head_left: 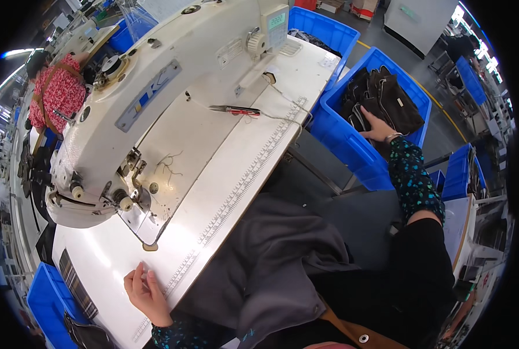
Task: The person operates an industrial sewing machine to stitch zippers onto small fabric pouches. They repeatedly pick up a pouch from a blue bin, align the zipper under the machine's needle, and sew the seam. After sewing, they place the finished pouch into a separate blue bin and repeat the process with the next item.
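My right hand (377, 126) reaches into a blue bin (346, 142) at the right. Its stretched, parted fingers touch a pile of folded dark brown fabric pieces (394, 104); some of the fingers are hidden by the cloth. Near the front edge of the white sewing table (105, 264), my left hand (147, 294) rests with loosely bent fingers, slightly apart and with nothing visible in them. A large white sewing machine (172, 58) stands over the table, its needle area (134, 186) beyond my left hand. Grey cloth (271, 256) drapes across my lap.
Red-handled thread snippers (236, 110) lie under the machine arm, near loose threads (169, 166). A printed ruler scale (236, 192) follows the table edge. Another blue bin (50, 302) and plaid cloth (76, 285) are at lower left. A person in red (61, 93) sits far left.
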Tool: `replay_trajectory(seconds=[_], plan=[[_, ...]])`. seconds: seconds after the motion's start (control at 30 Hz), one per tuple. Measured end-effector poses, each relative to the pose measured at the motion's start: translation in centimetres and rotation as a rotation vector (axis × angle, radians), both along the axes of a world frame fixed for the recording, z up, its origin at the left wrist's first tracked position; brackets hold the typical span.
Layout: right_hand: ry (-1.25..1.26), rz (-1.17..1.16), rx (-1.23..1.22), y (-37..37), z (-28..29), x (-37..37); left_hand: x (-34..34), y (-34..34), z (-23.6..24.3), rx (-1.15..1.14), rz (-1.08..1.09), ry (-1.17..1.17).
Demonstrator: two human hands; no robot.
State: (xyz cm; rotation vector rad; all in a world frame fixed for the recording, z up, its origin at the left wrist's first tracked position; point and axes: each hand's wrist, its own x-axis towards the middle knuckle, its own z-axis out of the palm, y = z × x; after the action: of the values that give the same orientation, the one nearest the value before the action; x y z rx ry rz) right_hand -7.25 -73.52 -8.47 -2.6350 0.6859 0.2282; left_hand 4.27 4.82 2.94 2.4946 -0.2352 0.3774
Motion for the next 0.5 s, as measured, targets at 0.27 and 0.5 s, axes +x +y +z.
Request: replay_trajectory(seconds=[0.27,0.5], plan=[[0.027,0.02,0.186,0.2,-0.5,3.4,0.3,-0.3,0.8,0.095,0.036,-0.09],[-0.378,-0.208,0.819,-1.3,-1.4,-2.1,2.8,6.3,3.8,0.174,0.085,-0.049]])
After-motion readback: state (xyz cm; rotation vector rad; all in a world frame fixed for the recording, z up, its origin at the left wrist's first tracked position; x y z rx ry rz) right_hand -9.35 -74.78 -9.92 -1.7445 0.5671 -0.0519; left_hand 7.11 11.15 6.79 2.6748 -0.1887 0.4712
